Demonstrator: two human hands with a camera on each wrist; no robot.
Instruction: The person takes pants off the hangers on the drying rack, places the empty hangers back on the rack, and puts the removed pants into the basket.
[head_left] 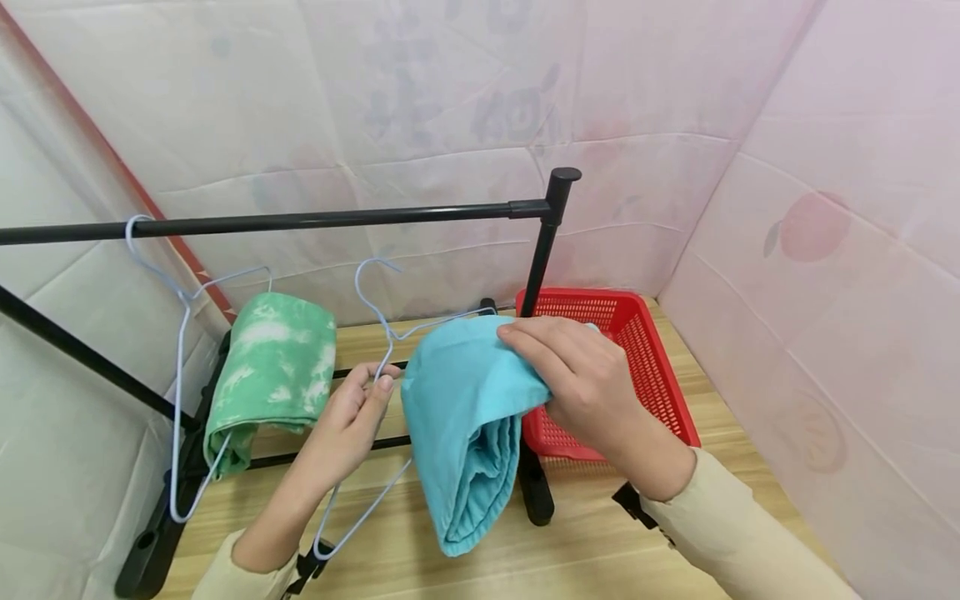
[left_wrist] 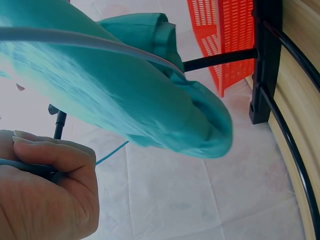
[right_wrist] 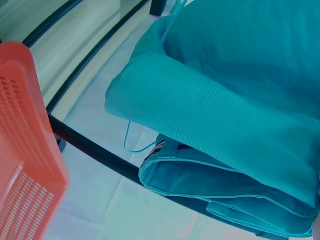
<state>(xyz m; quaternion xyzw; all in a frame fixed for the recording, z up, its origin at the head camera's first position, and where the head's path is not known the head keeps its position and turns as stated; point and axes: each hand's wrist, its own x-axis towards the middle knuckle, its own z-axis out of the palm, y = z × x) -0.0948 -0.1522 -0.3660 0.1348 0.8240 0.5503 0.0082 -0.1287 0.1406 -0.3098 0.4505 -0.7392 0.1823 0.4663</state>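
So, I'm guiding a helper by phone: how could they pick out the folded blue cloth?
In the head view, follow the black metal rack right to the red perforated plastic basket. Just left of it, touched by the person's right hand, is the folded blue cloth: plain, unlike the white-mottled green cloth farther left.

The back wall [head_left: 450, 167], the left wall [head_left: 67, 400] and the right wall [head_left: 750, 333] are covered in pale, thin sheets. The sheets have long fold lines. Faint blue-gray writing [head_left: 517, 112] shows high up at the back. On the right wall there is a red fruit picture [head_left: 816, 227] and, lower down, a very pale round picture [head_left: 810, 433]. A red strip [head_left: 105, 142] slants down on the left. The bench [head_left: 600, 542] is light yellow-brown wood with streaks. A black rack [head_left: 337, 221] stands on it. The light is soft and bright, a bit pink at the top right.
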